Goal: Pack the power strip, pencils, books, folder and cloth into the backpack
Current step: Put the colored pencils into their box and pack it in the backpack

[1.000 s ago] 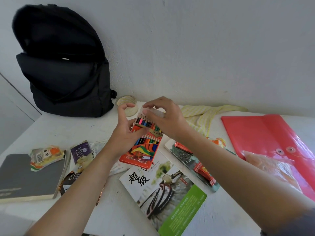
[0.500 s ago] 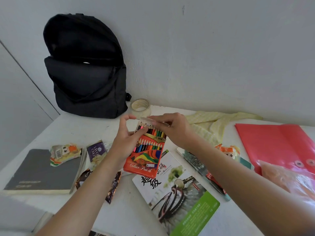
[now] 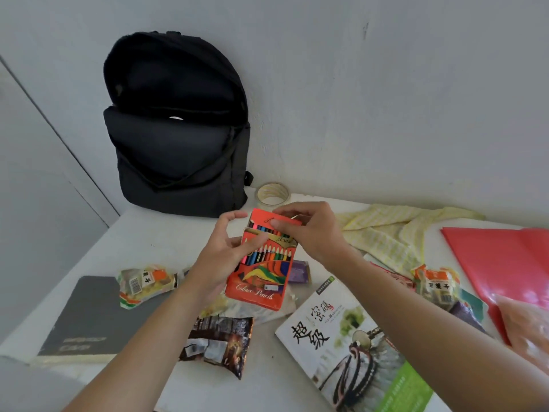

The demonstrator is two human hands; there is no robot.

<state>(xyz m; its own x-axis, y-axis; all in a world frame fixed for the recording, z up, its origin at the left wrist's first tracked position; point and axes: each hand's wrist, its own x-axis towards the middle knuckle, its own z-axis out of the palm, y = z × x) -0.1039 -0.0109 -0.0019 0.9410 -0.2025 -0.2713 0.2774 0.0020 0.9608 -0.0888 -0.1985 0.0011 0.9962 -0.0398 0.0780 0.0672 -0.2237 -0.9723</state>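
My left hand (image 3: 221, 258) holds an orange box of colour pencils (image 3: 261, 272) upright above the table. My right hand (image 3: 309, 230) pinches the box's top flap, folded over the pencil tips. The black backpack (image 3: 178, 126) stands open against the wall at the back left. A grey book (image 3: 89, 319) lies at the left edge, a white and green book (image 3: 356, 349) at the front right. The yellow cloth (image 3: 395, 230) lies crumpled behind my right arm. The red folder (image 3: 499, 257) lies at the far right. I see no power strip.
A roll of tape (image 3: 272, 194) stands beside the backpack. Snack packets lie about: an orange one (image 3: 145, 282) on the grey book's corner, a dark one (image 3: 219, 344) under my left arm, another orange one (image 3: 436, 282) near the folder. A clear bag (image 3: 525, 322) covers the folder's corner.
The right hand has folded the box's top flap down over the pencil tips. The view has shifted, so the backpack now sits nearer the middle.
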